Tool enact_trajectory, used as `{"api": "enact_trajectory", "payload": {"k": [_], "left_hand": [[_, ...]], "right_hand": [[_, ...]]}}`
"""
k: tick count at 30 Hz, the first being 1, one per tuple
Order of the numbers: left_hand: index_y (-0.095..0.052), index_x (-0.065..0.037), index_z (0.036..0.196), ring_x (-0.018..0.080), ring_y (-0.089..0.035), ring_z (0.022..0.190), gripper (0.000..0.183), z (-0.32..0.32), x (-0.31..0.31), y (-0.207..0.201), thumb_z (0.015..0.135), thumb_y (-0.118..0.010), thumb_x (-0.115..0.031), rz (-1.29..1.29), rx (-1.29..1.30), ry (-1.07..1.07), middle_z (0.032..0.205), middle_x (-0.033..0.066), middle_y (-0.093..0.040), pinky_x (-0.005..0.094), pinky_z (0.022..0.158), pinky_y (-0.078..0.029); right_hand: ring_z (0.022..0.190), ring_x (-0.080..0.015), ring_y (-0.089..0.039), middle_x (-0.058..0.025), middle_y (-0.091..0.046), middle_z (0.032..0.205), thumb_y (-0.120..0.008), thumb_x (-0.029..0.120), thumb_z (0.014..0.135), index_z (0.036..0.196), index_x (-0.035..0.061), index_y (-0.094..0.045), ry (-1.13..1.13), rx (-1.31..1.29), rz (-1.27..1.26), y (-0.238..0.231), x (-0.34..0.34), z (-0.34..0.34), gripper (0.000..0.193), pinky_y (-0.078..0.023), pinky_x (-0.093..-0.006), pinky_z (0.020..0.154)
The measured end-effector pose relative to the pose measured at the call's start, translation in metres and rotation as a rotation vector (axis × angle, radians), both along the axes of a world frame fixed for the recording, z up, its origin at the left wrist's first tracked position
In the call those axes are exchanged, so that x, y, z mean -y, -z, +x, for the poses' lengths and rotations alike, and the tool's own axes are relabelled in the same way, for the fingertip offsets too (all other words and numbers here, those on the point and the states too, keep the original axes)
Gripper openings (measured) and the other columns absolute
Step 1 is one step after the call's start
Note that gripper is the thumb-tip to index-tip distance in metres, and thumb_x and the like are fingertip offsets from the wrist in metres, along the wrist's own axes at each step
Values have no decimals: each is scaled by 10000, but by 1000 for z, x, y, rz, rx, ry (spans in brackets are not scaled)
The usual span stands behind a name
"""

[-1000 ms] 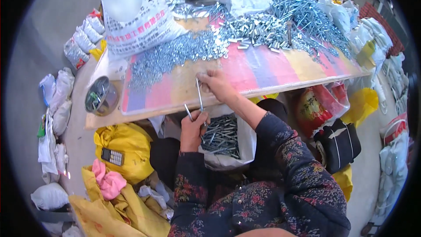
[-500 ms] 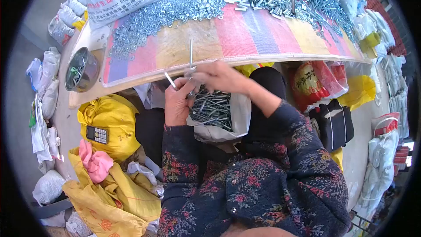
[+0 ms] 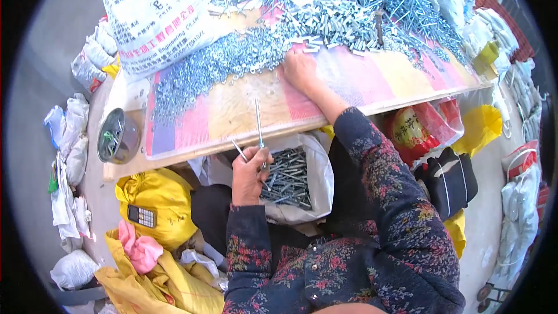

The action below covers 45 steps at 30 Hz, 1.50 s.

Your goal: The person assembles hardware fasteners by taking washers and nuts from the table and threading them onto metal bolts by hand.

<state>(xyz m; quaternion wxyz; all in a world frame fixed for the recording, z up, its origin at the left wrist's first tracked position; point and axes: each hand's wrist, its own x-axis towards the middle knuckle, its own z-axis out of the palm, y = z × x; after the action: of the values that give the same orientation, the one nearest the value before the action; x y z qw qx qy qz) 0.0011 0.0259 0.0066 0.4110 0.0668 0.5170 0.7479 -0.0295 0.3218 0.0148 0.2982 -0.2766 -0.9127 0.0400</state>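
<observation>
My left hand is closed around a long metal bolt that points up toward the table. A second thin metal rod sticks out to its left from the same fingers. Below this hand, a white sack between my knees holds many dark finished-looking bolts. My right hand reaches over the table to the edge where small nuts meet short metal sleeves. Its fingers are curled down there, and whatever they pinch is hidden.
Long bolts lie heaped at the back right of the striped tabletop. A white printed sack leans at back left. A metal pot stands by the left corner. Yellow bags and a phone sit lower left.
My right hand has left my left hand and moved up and right to the table's small parts. The left hand keeps its bolt and rod. The whole view has shifted slightly.
</observation>
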Motion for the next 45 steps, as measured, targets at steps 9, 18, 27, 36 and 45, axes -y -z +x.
{"api": "enact_trajectory", "payload": {"k": [9, 18, 27, 36, 45], "left_hand": [[-605, -7, 873, 39, -424, 457, 126, -3, -9, -5, 861, -666, -117, 65, 30, 38, 716, 49, -618, 177, 393, -312], [-611, -30, 885, 42, -445, 454, 119, -4, -6, -9, 863, -662, -134, 65, 30, 46, 716, 43, -624, 172, 373, -319], [-617, -21, 850, 53, -449, 479, 151, 6, 6, 0, 843, -674, -161, -22, -11, -36, 707, 37, -616, 185, 388, -302], [-611, -13, 858, 49, -453, 494, 130, -6, -1, -18, 831, -631, -138, 26, -94, -13, 727, 41, -618, 186, 409, -327], [-610, -26, 897, 45, -442, 450, 124, -7, 10, -3, 856, -670, -126, 69, -6, -16, 720, 44, -621, 171, 372, -319]], "right_hand": [[799, -383, -630, -184, -591, 954, -586, 242, 798, 961, 50, -592, -47, -86, -41, -7, -19, -8, 252, -504, -494, 677], [794, -368, -627, -165, -598, 914, -595, 189, 811, 910, 78, -591, -106, -66, 40, -8, -6, -1, 149, -491, -474, 637], [809, -351, -626, -159, -595, 911, -620, 214, 774, 888, 67, -584, -37, -69, 110, -7, 8, -4, 190, -505, -470, 646], [823, -385, -624, -210, -604, 984, -570, 336, 844, 936, 36, -614, -72, 38, 31, -14, -8, 3, 318, -494, -496, 700], [862, -370, -621, -183, -608, 981, -612, 375, 842, 893, 60, -657, 5, 6, 8, 1, -1, 22, 322, -487, -474, 722]]}}
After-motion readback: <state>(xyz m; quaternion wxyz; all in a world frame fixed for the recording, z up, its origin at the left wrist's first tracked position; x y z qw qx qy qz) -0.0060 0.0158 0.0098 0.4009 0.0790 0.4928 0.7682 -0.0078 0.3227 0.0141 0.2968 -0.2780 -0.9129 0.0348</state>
